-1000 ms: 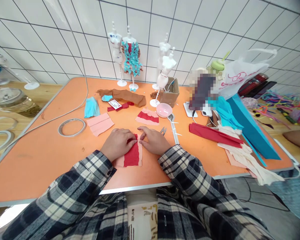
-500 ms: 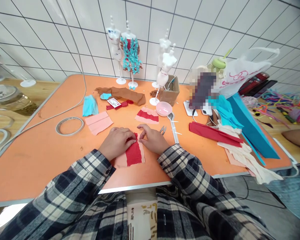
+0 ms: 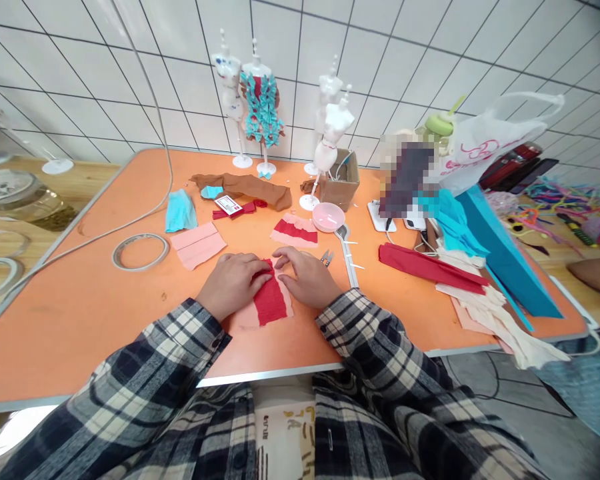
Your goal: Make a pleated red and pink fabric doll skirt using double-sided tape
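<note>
On the orange table before me lies a piece of pink crepe paper with a red crepe paper strip (image 3: 271, 303) across it. My left hand (image 3: 235, 283) rests over its left part, thumb and fingers closed on the upper red area. At the upper right edge, my right hand (image 3: 307, 277) has its fingers curled and its thumb at the paper; the fingertips are partly hidden. Just beyond the right hand lie small thread snips (image 3: 327, 257). Another pink and red piece (image 3: 295, 231) lies farther back, and a folded pink sheet (image 3: 199, 245) lies to the left.
A tape roll (image 3: 141, 252) and blue crepe paper (image 3: 181, 211) lie left. Mini mannequins (image 3: 263, 100) stand at the back near a pink bowl (image 3: 329, 217) and a cardboard box (image 3: 341, 187). Red folded paper (image 3: 433, 268) lies right. A cable (image 3: 167, 147) crosses the left side.
The paper piece has turned slightly, its lower edge shifting up and to the right. More red shows between my hands, and my right fingers have curled slightly.
</note>
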Demonstrator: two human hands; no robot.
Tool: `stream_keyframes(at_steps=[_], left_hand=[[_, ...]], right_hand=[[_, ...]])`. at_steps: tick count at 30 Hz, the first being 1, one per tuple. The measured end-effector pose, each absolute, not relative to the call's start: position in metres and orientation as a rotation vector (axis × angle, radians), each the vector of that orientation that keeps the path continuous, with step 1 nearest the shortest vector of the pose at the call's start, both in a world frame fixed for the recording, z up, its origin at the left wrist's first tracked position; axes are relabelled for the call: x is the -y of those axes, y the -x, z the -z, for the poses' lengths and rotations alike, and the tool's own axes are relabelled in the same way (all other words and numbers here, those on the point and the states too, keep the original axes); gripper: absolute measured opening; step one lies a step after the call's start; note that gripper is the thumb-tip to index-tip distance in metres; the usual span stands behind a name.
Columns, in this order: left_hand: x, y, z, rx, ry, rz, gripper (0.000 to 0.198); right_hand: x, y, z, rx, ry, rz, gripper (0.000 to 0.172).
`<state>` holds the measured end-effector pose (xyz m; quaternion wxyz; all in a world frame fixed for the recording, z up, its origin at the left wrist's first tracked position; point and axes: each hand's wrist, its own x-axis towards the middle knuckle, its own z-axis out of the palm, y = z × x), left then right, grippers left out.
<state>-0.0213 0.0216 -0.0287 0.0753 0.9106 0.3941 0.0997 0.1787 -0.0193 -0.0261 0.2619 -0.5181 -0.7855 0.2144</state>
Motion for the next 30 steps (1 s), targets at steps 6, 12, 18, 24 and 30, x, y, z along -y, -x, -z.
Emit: stream_keyframes(at_steps=[6, 12, 18, 24, 30], left_hand=[[-0.021, 0.023, 0.027, -1.224, -2.734, -0.254, 0.024], [-0.02, 0.023, 0.023, -1.236, -2.701, -0.281, 0.022], [-0.023, 0.024, 0.027, -1.195, -2.713, -0.286, 0.023], [-0.023, 0.025, 0.027, -1.197, -2.745, -0.285, 0.022], [-0.023, 0.024, 0.025, -1.201, -2.748, -0.274, 0.023]], right_hand=[[0.033, -0.176, 0.02, 2.372, 1.547, -0.391, 0.035], [0.021, -0.182, 0.027, 2.2, 1.447, -0.509, 0.034], [0.016, -0.181, 0.03, 2.239, 1.535, -0.446, 0.035], [0.009, -0.179, 0.03, 2.249, 1.478, -0.419, 0.034], [0.005, -0.178, 0.034, 2.305, 1.48, -0.419, 0.034]])
